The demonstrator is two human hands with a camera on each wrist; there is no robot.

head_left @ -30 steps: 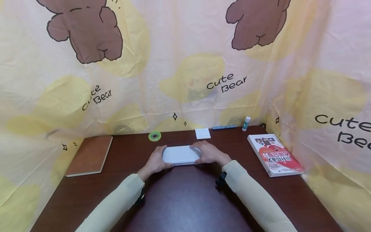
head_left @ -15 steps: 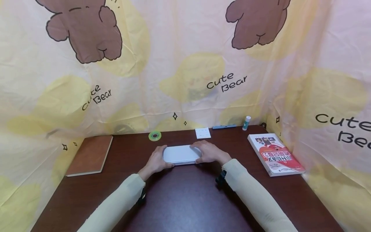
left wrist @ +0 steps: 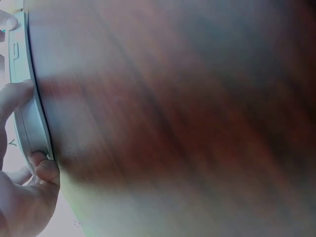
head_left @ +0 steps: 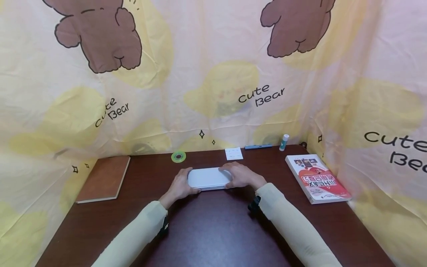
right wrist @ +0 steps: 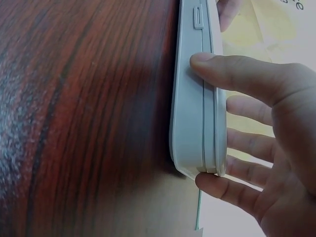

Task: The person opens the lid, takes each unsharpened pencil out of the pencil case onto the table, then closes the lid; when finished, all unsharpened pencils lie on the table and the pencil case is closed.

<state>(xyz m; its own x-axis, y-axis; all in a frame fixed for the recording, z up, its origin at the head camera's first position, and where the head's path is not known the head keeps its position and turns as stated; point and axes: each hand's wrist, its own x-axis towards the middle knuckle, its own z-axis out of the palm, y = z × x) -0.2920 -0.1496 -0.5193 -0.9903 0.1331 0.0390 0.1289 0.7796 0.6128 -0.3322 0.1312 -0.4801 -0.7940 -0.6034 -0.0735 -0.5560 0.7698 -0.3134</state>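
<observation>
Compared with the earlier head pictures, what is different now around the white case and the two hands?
Nothing visibly moved or was let go. The left hand and right hand still hold the white case at its ends; the green roll, paper note, blue pen, glue stick, brown notebook and red-white book stayed put.

Smooth plastic, this case (head_left: 209, 178), between left hand (head_left: 181, 184) and right hand (head_left: 241, 175); glossy, wood-grained table (head_left: 213, 230) beneath them; creased cloth curtain (head_left: 186, 55) beyond, and there's the paper note (head_left: 234, 154) past the right hand.
</observation>
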